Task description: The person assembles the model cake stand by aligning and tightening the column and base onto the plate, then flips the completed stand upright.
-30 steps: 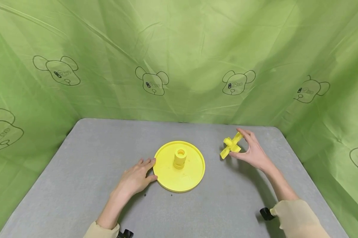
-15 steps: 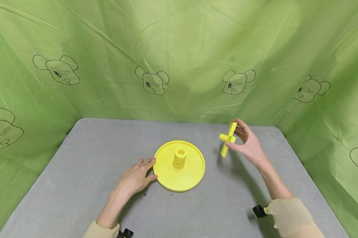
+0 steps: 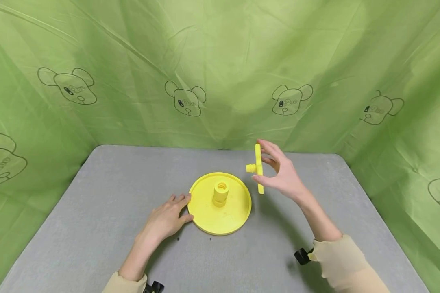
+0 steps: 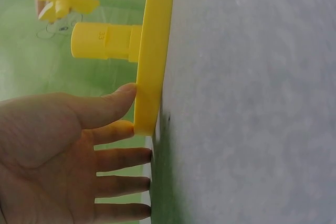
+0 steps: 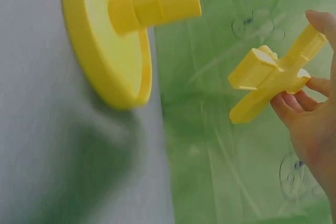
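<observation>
A round yellow tray-like base [image 3: 234, 215] with a raised rim lies flat on the grey table. From its middle rises a hollow yellow post [image 3: 221, 194], threaded inside its top opening. My left hand [image 3: 166, 219] rests at the base's left edge, thumb and forefinger touching the rim, fingers straight in the left wrist view. My right hand [image 3: 280, 169] holds a yellow cross-shaped piece [image 3: 259, 165] in the air, right of and behind the post. Thumb and fingers pinch its arms. A short ridged stub [image 3: 251, 168] on the cross points left, toward the post.
The grey table [image 3: 132, 171] has rounded back corners. Green cloth [image 3: 227, 49] with drawn bear faces hangs behind it and along both sides. Two small dark specks lie on the table before the base. Black wrist devices show at both cream sleeves [image 3: 346, 260].
My right hand has carried the cross-shaped piece left and upward, turning it from facing up to standing on edge with its stub pointing left. The left hand and base stay put.
</observation>
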### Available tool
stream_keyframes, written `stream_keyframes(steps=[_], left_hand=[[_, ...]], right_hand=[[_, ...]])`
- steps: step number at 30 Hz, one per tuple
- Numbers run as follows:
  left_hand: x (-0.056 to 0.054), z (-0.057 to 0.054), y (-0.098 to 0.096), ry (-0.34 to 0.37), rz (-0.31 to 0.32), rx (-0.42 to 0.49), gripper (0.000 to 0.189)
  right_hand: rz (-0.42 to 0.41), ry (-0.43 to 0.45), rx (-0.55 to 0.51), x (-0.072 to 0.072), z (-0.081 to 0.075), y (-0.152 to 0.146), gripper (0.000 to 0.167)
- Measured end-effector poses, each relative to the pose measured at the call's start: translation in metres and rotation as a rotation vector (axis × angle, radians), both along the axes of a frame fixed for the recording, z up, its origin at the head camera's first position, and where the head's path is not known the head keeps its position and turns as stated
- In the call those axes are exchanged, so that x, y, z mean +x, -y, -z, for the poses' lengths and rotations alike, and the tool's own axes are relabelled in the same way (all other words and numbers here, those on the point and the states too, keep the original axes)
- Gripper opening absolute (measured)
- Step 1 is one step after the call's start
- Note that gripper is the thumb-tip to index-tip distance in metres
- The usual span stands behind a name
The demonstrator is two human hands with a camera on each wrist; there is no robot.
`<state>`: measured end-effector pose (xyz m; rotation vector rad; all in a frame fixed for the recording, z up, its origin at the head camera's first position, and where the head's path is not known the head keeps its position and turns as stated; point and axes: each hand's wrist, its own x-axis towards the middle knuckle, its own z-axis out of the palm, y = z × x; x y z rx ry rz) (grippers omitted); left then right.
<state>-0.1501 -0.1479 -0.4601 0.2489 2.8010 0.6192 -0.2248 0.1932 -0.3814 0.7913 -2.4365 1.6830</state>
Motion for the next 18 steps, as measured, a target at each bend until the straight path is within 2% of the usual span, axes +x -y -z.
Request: stream_keyframes(steps=[7,18], left_hand=[[0.000,-0.002,0.000,0.002,-0.003,-0.002,0.069],[-0.001,-0.001,0.000,0.014,-0.004,-0.012,0.069]], right_hand=[[-0.067,-0.069,0.174,0.002,-0.007,0.036,0.101],[-0.215,-0.256,0.510,0.008,-0.007,0.074,0.102]])
